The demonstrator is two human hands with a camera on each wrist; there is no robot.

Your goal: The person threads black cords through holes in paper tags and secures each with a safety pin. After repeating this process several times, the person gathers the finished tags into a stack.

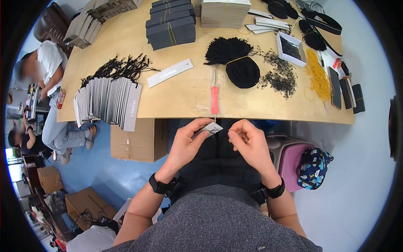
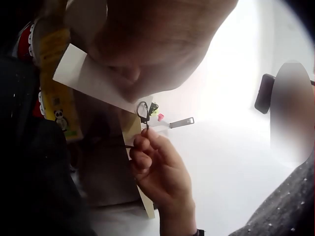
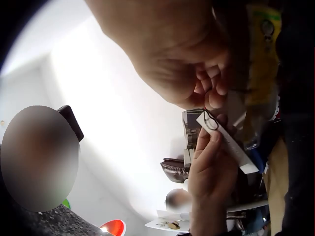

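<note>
My left hand [image 1: 187,140] grips a pale hang tag [image 1: 212,128] between thumb and fingers, just off the table's front edge. A thin black cord [image 3: 210,121] forms a loop at the tag's end in the right wrist view. My right hand [image 1: 250,144] has its fingers curled, and in the left wrist view its thumb and fingertips pinch the cord close beside the tag. Just above the tag is the metal tip of a red-handled tool [image 1: 214,100], which lies under clear tape on the table and points toward me.
Finished-looking tags with black cords [image 1: 110,101] fan out at left, beside a single tag [image 1: 170,73]. Right of the tool lie a black cord bundle [image 1: 242,72], scattered small black pins [image 1: 279,75], a white box [image 1: 291,49] and yellow rubber bands [image 1: 317,75]. Dark stacks [image 1: 171,31] stand behind.
</note>
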